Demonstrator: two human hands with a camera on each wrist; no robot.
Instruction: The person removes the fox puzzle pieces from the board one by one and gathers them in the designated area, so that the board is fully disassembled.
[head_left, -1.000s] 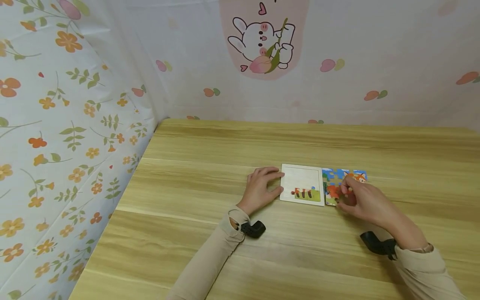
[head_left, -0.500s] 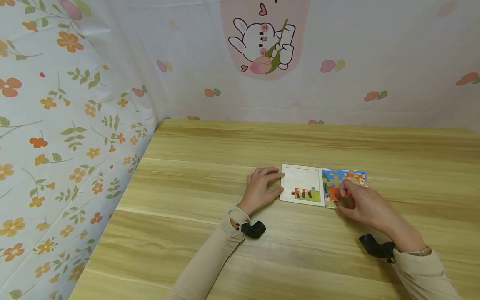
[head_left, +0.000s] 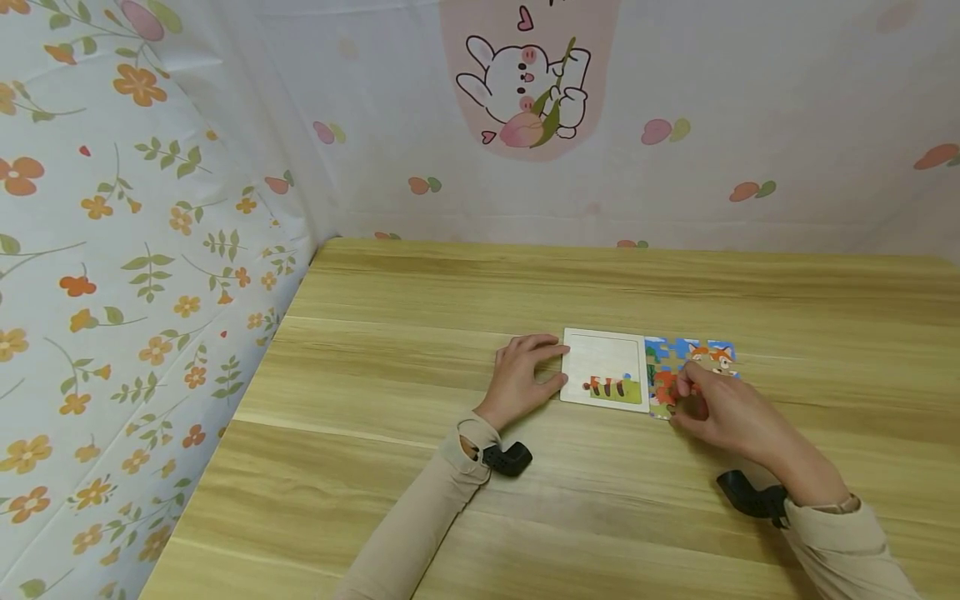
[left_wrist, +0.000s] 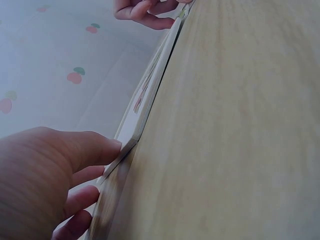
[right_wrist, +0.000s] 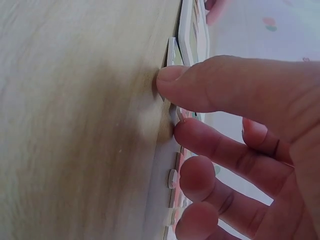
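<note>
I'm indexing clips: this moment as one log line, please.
left hand: touching tray edge | right hand: at puzzle pieces beside tray, grip unclear | tray: mostly bare

I get soft head-view light; faint sheen on the near table [head_left: 570,518]; dimmer, hazier wrist views; blurred shadow beside the right hand [head_left: 729,417].

High head view, low wrist close-ups

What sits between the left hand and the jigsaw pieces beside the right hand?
In the head view, the pale puzzle tray, partly filled along its near edge, lies between the left hand and those jigsaw pieces.
</note>
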